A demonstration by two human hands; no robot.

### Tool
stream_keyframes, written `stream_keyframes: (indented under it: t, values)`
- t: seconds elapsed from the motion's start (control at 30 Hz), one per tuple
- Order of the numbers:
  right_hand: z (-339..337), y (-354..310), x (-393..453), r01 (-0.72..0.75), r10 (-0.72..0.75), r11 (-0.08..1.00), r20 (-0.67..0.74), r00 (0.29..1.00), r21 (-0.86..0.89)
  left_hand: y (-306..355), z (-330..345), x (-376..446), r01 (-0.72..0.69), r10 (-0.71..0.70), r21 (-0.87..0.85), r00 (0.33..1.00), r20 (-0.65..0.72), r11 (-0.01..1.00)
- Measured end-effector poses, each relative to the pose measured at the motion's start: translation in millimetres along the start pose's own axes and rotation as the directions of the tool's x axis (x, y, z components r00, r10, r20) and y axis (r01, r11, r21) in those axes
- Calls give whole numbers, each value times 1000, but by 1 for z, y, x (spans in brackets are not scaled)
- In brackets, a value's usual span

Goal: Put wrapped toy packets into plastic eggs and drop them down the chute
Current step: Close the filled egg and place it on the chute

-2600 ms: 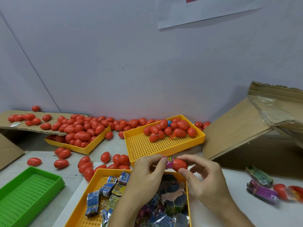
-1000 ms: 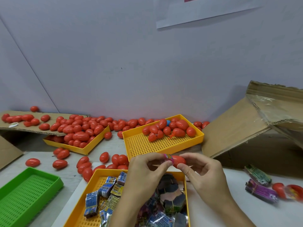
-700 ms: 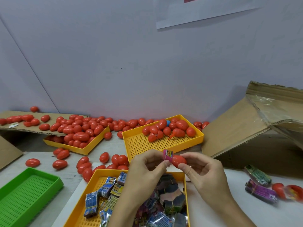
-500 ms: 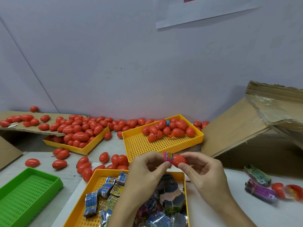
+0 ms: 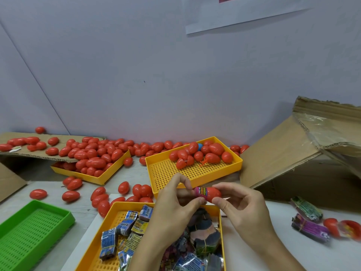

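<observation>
Now the red egg half [image 5: 212,193] lies sideways, rounded end right, pink packet [image 5: 199,191] poking from its left mouth, pinched by left hand [image 5: 176,207] and right hand [image 5: 239,207] above the yellow packet tray [image 5: 117,207] on a pale table [image 5: 283,251] below a lilac wall [image 5: 156,75].

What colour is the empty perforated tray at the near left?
Green: the perforated tray shows clearly in the head view.
</observation>
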State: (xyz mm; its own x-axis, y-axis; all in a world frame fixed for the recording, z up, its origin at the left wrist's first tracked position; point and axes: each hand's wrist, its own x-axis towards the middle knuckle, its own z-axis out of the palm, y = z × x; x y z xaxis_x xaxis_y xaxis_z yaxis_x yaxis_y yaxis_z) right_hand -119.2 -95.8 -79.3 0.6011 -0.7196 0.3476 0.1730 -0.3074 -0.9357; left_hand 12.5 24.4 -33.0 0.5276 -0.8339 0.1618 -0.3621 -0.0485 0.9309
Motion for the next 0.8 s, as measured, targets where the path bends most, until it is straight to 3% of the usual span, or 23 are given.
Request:
stream_keyframes:
  t: [0.23,0.6,0.8]
  values:
    - [-2,-1,0,3,-3,1000,10,1000,5,0,0,0,-42,39,114,999,28,993]
    - [1,-7,0,-13,10,986,17,1000,169,4,3,-1,-92,87,155,995,37,984]
    - [4,-9,0,-35,44,973,-34,998,229,7,9,0,-129,126,92,991,35,987]
